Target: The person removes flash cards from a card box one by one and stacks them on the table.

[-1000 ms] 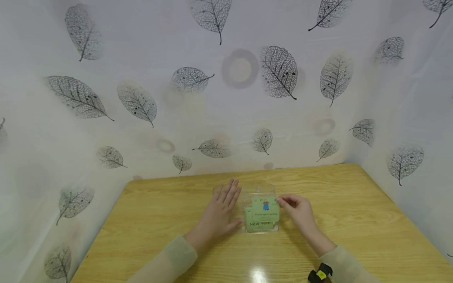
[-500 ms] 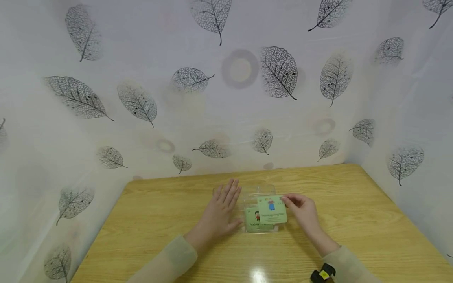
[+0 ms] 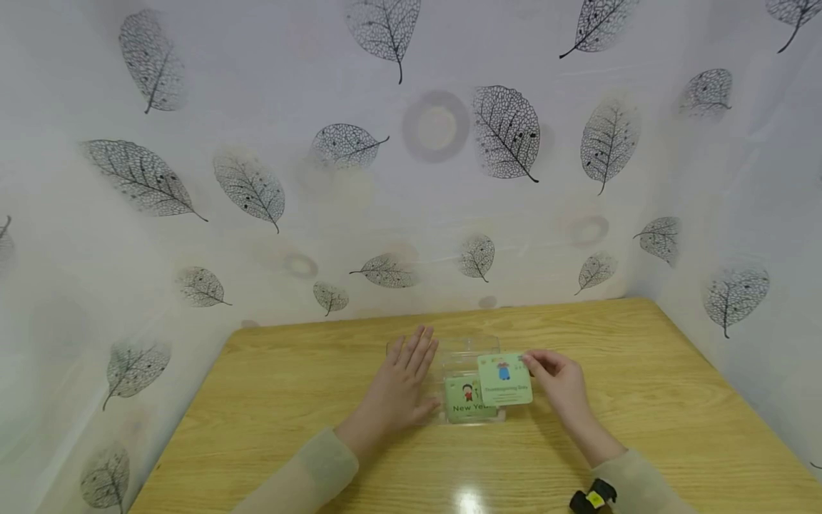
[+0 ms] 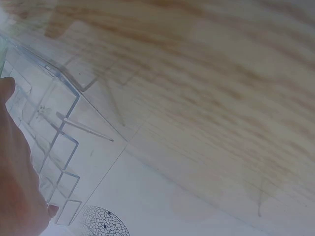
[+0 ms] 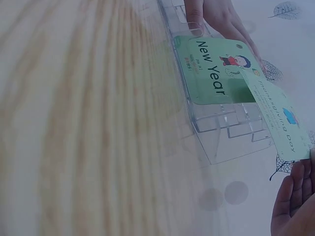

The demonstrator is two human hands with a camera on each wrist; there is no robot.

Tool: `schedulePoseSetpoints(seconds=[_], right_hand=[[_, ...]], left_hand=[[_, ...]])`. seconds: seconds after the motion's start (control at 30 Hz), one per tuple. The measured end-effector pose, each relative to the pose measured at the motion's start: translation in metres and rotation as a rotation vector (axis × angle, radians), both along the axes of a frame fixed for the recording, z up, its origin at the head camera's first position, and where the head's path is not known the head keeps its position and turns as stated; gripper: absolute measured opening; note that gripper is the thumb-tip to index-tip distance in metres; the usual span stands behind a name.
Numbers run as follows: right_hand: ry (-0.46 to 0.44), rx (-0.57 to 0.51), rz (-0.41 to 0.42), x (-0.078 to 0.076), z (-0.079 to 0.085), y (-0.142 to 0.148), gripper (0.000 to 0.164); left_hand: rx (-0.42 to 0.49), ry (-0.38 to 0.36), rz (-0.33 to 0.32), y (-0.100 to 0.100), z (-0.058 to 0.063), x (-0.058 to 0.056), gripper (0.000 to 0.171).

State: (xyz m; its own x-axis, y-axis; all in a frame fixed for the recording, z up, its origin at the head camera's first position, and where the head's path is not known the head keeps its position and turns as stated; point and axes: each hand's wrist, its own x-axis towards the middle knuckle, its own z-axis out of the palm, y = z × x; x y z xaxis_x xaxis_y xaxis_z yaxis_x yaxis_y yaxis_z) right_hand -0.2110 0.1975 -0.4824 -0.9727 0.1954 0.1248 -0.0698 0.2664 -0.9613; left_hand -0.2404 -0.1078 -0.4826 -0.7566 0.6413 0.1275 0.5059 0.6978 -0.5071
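Observation:
My right hand (image 3: 561,389) pinches a light green flash card (image 3: 505,378) at its upper right corner; it bears a small blue-clad figure and the words Thanksgiving Day. Behind and left of it, a second green card (image 3: 464,410) marked New Year stands in a clear plastic stepped card holder (image 3: 471,345). The right wrist view shows the Thanksgiving Day card (image 5: 275,120) overlapping one corner of the New Year card (image 5: 211,73). My left hand (image 3: 398,389) lies with straight fingers along the left side of the holder, thumb near its front corner.
The holder stands on a wooden table (image 3: 308,428) backed by a white curtain (image 3: 411,200) printed with leaves. A black strap with a yellow patch (image 3: 594,497) sits at the right sleeve.
My right hand has drawn the Thanksgiving Day card to the right, away from the holder, uncovering more of the New Year card. The left hand stays in place.

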Motion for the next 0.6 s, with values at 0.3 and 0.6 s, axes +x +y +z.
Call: schedulePoseSetpoints(seconds=[0.3, 0.6], right_hand=[[-0.02, 0.023, -0.043, 0.001, 0.0, 0.009, 0.031], [-0.015, 0.034, -0.073, 0.003, -0.001, 0.021, 0.034]], left_hand=[[0.016, -0.009, 0.004, 0.001, 0.0, 0.001, 0.103], [0.011, 0.008, 0.0, 0.001, 0.0, 0.001, 0.103]])
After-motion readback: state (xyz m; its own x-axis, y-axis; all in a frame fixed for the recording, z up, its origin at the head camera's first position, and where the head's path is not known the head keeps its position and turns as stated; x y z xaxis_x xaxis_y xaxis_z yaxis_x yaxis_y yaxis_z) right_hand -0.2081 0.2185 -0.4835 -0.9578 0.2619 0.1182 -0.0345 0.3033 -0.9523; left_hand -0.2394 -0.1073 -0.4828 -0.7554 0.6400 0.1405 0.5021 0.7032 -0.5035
